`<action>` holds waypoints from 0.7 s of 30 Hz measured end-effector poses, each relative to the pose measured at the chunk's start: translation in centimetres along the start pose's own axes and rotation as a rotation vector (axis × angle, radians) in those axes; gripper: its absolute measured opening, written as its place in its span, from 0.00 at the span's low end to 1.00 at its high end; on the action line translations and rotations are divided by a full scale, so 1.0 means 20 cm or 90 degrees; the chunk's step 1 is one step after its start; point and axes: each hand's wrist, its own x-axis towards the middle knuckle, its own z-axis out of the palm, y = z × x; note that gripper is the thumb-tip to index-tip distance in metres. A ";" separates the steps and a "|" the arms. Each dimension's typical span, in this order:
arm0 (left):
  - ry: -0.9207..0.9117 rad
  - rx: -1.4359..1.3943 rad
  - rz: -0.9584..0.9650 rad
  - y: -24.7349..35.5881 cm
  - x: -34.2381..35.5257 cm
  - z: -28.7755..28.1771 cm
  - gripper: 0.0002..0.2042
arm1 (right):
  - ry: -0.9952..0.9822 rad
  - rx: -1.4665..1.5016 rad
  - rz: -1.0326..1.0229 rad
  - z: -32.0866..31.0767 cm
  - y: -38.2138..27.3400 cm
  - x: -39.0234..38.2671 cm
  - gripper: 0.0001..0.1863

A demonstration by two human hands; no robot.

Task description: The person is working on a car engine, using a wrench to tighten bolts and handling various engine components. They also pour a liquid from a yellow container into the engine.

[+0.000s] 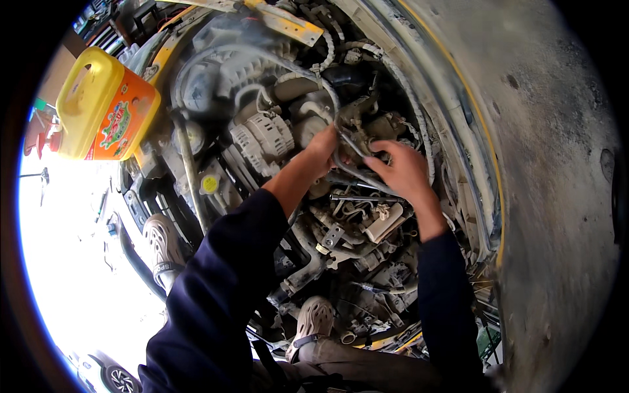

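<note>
Over the engine bay, my left hand [321, 149] is closed around a grey hose [336, 101]. The hose arcs in from the upper left and bends down through my fingers toward the lower right. My right hand [404, 171] is just to the right of that bend, its fingers curved and apart, with nothing visible between them. Whether a fingertip touches the hose is hard to tell. Left of my left hand sits a ribbed metal alternator [263, 139]. Beneath my hands lie a long metal tool [359, 197] and a pale box-shaped part [385, 223].
A yellow jug with an orange label [121, 114] stands at the upper left edge of the bay. My shoes [316, 319] are among the engine parts. A large grey panel [557, 196] rises along the right. Beyond the bay at lower left is a car wheel [122, 378].
</note>
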 end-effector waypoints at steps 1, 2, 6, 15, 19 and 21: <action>0.008 0.024 0.005 -0.01 0.00 -0.08 0.22 | -0.120 -0.091 0.045 0.06 -0.11 0.10 0.21; 0.007 0.045 0.015 -0.01 0.03 -0.14 0.22 | -0.139 -0.088 0.038 0.11 -0.14 0.17 0.20; -0.008 0.029 0.009 -0.05 -0.03 -0.12 0.20 | -0.171 -0.027 0.066 0.17 -0.08 0.20 0.18; -0.056 0.024 0.104 0.00 -0.06 0.00 0.14 | 0.034 0.113 -0.011 0.20 0.05 0.13 0.15; -0.060 0.066 0.145 0.01 -0.07 0.04 0.18 | 0.092 0.107 -0.038 0.18 0.07 0.12 0.14; -0.036 0.114 0.148 0.00 -0.04 0.02 0.20 | 0.098 0.103 -0.045 0.18 0.06 0.13 0.14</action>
